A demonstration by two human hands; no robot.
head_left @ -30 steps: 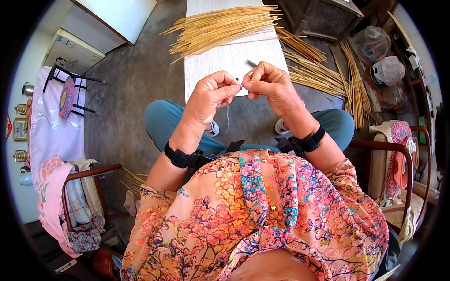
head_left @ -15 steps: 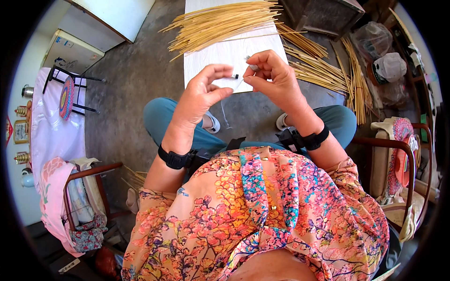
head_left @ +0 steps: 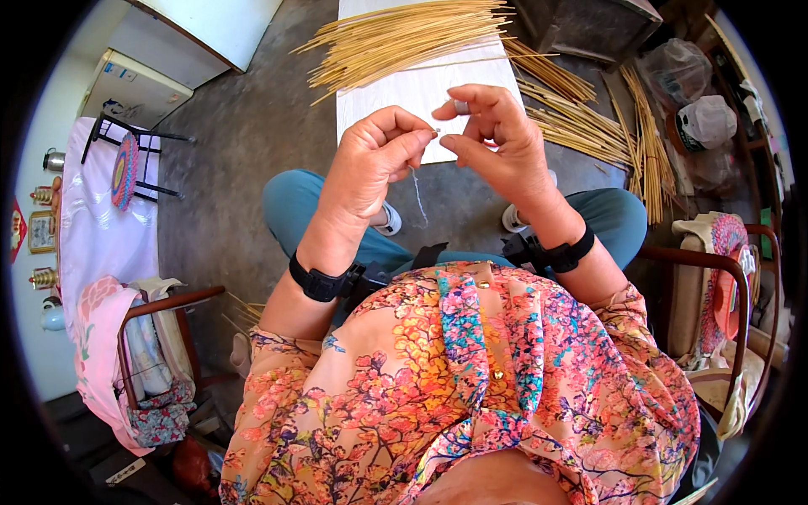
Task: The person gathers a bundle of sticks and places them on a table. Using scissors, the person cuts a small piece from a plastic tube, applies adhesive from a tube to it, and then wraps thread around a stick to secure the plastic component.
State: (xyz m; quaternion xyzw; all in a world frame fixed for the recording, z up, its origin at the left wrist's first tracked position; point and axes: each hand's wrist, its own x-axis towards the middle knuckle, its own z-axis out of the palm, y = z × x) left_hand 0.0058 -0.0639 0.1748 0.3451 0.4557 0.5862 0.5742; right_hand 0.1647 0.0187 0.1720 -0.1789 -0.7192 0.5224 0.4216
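Attire comprises a peach blouse (head_left: 396, 370) with pink, yellow and blue floral print and gold buttons (head_left: 497, 375), boxy black wrist straps (head_left: 321, 285), teal trousers (head_left: 290, 209), light shoes (head_left: 390, 220), and a grey ring (head_left: 461, 108) on the right hand (head_left: 505, 143).

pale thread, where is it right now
In the head view, the pale thread hangs below the left hand, near the picture's middle, just right of the left shoe.
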